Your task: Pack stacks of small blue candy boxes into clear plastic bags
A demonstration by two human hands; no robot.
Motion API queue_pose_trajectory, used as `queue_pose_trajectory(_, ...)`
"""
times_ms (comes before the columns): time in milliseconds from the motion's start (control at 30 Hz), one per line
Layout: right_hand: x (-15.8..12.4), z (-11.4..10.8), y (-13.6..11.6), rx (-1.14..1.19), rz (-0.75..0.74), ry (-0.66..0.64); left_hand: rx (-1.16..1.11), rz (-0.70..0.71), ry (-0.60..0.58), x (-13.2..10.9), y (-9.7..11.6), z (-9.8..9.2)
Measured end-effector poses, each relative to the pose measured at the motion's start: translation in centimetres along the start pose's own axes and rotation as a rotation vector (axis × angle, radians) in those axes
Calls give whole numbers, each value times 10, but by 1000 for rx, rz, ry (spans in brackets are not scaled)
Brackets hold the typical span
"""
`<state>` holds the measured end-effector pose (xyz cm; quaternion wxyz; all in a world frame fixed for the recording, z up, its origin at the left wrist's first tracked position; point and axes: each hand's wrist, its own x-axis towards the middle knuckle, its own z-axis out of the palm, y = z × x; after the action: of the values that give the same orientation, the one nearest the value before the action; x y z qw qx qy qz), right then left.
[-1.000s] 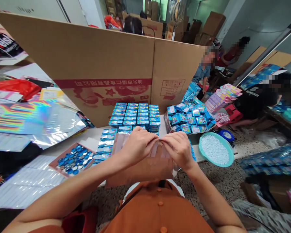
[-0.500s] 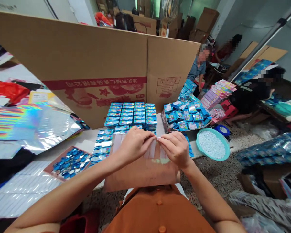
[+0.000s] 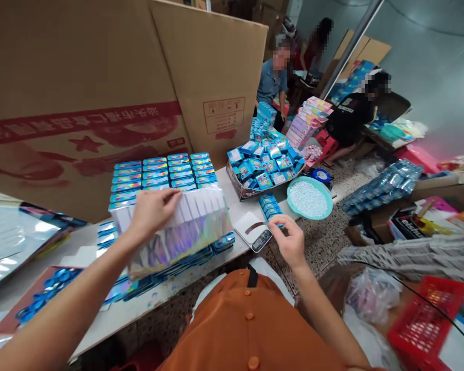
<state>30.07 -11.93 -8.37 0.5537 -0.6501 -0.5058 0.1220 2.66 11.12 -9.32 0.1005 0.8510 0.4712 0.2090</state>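
Several blue boxes (image 3: 154,178), stacked. Left hand (image 3: 154,207) grips upper edge of tilted pack (image 3: 191,226) above them; slack fingers could drop it, upsetting stacks. Scale (image 3: 241,224), then brown strip (image 3: 255,226); right hand (image 3: 290,240) beside, hold on strip unclear.

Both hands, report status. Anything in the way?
Left hand gripping shiny plastic packet. Right hand pinched near white device, hold unclear. Packet partly hides stacked blue packs.
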Motion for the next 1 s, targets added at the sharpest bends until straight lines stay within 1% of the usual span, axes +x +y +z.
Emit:
queue_pose_trajectory(100, -19, -29, 40, -18, 298, 107, 144, -180, 2, 9, -48, 11)
queue_pose_trajectory(167, -32, -45, 68, -43, 436, 145, 248, -249, 17, 13, -73, 15)
queue_pose_trajectory(233, -41, -58, 93, -52, 515, 165, 274, -298, 50, 14, -85, 14)
queue_pose_trajectory(267, -44, -62, 104, -49, 545, 179, 253, -325, 83, 13, -86, 11)
queue_pose_trajectory(300, -46, -66, 115, -45, 573, 193, 220, -346, 136, 12, -82, 8)
queue_pose_trajectory(333, -46, -69, 124, -42, 597, 205, 187, -351, 211, 8, -72, 4)
queue_pose_trajectory(367, -45, -72, 133, -41, 613, 210, 160, -325, 296, 3, -57, 1)
queue_pose_trajectory(400, -43, -73, 141, -41, 625, 207, 131, -268, 385, -5, -37, 0)
queue_pose_trajectory(433, -41, -74, 149, -38, 633, 198, 100, -182, 459, -14, -12, 1)
queue_pose_trajectory(467, -37, -74, 156, -32, 640, 182, 51, -99, 519, -25, 18, 6)
queue_pose_trajectory(500, -33, -74, 164, -24, 645, 164, -35, -16, 547, -36, 50, 15)
queue_pose_trajectory(533, -28, -74, 171, -14, 652, 145, -151, 60, 509, -47, 84, 31)
queue_pose_trajectory(567, -22, -73, 177, -2, 658, 123, -273, 103, 419, -56, 117, 51)
queue_pose_trajectory(600, -16, -73, 184, 11, 665, 101, -390, 98, 271, -61, 147, 77)
queue_pose_trajectory(633, -10, -73, 190, 25, 671, 76, -494, 25, 111, -65, 173, 106)
queue_pose_trajectory(667, -3, -73, 196, 39, 677, 50, -590, -90, -43, -65, 193, 136)
queue_pose_trajectory(700, 4, -74, 202, 55, 681, 20, -683, -246, -124, -63, 209, 167)
queue_pose_trajectory(767, 17, -75, 215, 88, 689, -42, -893, -578, -240, -55, 228, 222)
queue_pose_trajectory(800, 24, -76, 222, 103, 693, -72, -984, -694, -285, -50, 234, 244)
queue_pose_trajectory(833, 30, -77, 230, 117, 698, -99, -1059, -774, -328, -45, 240, 263)
queue_pose_trajectory(900, 41, -80, 244, 135, 713, -155, -1157, -834, -406, -36, 251, 290)
queue_pose_trajectory(1000, 51, -84, 264, 156, 740, -249, -1232, -887, -446, -26, 270, 314)
